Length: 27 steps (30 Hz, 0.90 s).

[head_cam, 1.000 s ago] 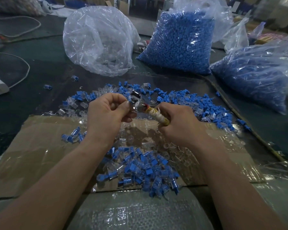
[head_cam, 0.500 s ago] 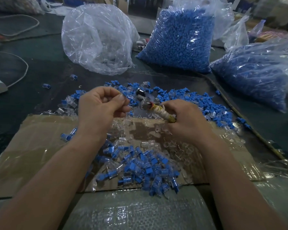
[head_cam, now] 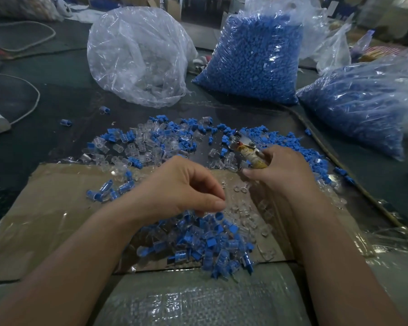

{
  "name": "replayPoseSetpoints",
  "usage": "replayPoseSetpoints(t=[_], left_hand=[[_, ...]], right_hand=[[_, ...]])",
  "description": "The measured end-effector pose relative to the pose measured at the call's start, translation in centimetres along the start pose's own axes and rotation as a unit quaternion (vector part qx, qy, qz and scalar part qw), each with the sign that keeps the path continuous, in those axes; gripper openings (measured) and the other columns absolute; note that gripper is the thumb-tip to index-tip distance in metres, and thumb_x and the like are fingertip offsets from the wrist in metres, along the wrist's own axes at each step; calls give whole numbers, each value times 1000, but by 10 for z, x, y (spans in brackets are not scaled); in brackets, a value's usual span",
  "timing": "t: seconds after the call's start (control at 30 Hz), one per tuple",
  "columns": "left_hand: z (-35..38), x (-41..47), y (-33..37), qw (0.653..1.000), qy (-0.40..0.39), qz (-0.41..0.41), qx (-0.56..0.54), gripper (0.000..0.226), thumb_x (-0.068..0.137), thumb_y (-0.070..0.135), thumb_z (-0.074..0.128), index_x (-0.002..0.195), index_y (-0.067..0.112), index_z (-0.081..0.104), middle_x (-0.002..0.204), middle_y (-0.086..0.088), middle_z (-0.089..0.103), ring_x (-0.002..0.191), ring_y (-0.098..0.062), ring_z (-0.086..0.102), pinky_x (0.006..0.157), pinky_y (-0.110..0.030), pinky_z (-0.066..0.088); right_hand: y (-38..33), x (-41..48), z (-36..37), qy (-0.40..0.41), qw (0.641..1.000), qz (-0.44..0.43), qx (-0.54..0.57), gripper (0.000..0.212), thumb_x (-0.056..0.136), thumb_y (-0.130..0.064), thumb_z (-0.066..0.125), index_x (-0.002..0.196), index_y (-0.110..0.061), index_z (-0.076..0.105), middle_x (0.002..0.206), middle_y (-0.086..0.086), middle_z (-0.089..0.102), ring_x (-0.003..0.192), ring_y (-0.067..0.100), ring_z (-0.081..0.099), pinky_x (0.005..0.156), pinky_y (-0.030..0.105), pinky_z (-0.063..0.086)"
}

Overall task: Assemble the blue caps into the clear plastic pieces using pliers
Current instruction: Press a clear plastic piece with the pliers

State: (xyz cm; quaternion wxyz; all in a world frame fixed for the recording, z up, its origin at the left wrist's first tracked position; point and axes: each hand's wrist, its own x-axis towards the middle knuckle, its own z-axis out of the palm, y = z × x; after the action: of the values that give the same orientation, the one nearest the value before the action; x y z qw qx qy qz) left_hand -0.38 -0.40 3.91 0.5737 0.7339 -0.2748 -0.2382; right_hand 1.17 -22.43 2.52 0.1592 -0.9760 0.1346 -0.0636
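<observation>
Finds the fingers (head_cam: 218, 204) of the left hand (head_cam: 181, 189) curled narrow, thumb tip to forefinger tip, directly above a capped piece (head_cam: 219, 215) atop the heap of finished pieces (head_cam: 205, 243) near the body; cannot tell whether touching it or just apart. Puts the loose clear plastic pieces (head_cam: 242, 189) just right of those fingers and slightly farther out, on the cardboard (head_cam: 45, 208), between the two hands and nearer the left. Has the right hand (head_cam: 285, 175) wrapped round the taped handles of the pliers (head_cam: 250, 154). Reads the pliers' long axis as running from the right palm up and leftward, away from the body, head pointing at the far scatter on the desk (head_cam: 57, 95); cannot make out how the jaws stand. Places the loose blue caps (head_cam: 290, 142) thickest beside and beyond that head, nearer the right hand, lying every way with no common axis. Judges the next move a short reach rightward and outward for a clear piece, then farther out for a cap.
</observation>
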Motion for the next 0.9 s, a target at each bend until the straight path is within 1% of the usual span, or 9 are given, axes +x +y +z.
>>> replayPoseSetpoints(t=[0.1, 0.23, 0.3, 0.4, 0.5, 0.6, 0.73, 0.8, 0.9], left_hand=[[0, 0, 0, 999, -35, 1, -4, 20, 60, 30, 71, 71, 14, 72, 65, -1, 70, 52, -6, 59, 48, -16, 47], [0, 0, -1, 999, -31, -3, -9, 21, 62, 33, 68, 72, 14, 71, 67, -2, 70, 48, -8, 57, 46, -17, 46], [0, 1, -2, 1000, 23, 0, -16, 16, 61, 31, 67, 68, 17, 71, 66, -3, 70, 45, -8, 56, 44, -15, 45], [-3, 3, -3, 989, 147, 6, -17, 5, 66, 25, 67, 65, 21, 68, 62, 0, 69, 40, -5, 54, 41, -9, 40], [-10, 5, -7, 961, 274, 4, -34, 9, 78, 11, 66, 70, 15, 66, 59, 1, 67, 39, -4, 52, 39, -8, 38], [-16, 6, -8, 928, 368, -4, -59, 12, 82, 8, 64, 73, 16, 64, 57, 1, 66, 39, -3, 52, 38, -9, 37], [-20, 7, -8, 901, 425, -7, -86, 12, 84, 7, 62, 77, 16, 64, 58, 4, 64, 38, -2, 52, 35, -11, 35], [-20, 8, -8, 895, 437, -13, -92, 13, 85, 6, 61, 77, 16, 64, 59, 3, 64, 38, -2, 52, 34, -11, 34], [-21, 10, -9, 889, 448, -18, -97, 16, 85, 5, 61, 75, 18, 62, 62, 0, 64, 38, -2, 52, 34, -11, 33]], right_hand=[[5, 3, 0, 1, 1000, 29, -2, 63, 66, -50, 75, 116, -17, 56, 112, 1, 59, 90, 16, 49, 72, 29, 34], [10, 4, 0, -6, 999, 42, -18, 62, 64, -52, 75, 113, -17, 57, 111, 3, 60, 89, 18, 50, 72, 31, 39], [11, 5, 0, -23, 998, 47, -40, 66, 64, -53, 74, 115, -16, 56, 114, 4, 58, 92, 19, 50, 73, 32, 40], [11, 5, -1, -44, 997, 49, -41, 65, 65, -55, 73, 112, -14, 56, 113, 5, 58, 91, 19, 48, 72, 31, 38], [14, 5, -1, -54, 997, 45, -44, 68, 64, -58, 72, 113, -14, 54, 115, 5, 56, 101, 22, 49, 76, 33, 39], [13, 4, -2, -74, 995, 45, -49, 77, 61, -62, 71, 119, -15, 51, 120, 5, 53, 105, 23, 48, 81, 34, 39], [11, 2, -5, -96, 993, 47, -52, 72, 63, -66, 66, 114, -17, 54, 116, 4, 56, 94, 19, 48, 77, 32, 37], [9, 0, -6, -82, 995, 47, -34, 70, 66, -65, 63, 117, -17, 54, 121, 5, 56, 98, 20, 50, 82, 35, 39], [-2, -4, -10, 39, 998, -6, 55, 60, 76, -53, 63, 124, -16, 54, 126, 2, 56, 111, 17, 51, 90, 33, 38]])
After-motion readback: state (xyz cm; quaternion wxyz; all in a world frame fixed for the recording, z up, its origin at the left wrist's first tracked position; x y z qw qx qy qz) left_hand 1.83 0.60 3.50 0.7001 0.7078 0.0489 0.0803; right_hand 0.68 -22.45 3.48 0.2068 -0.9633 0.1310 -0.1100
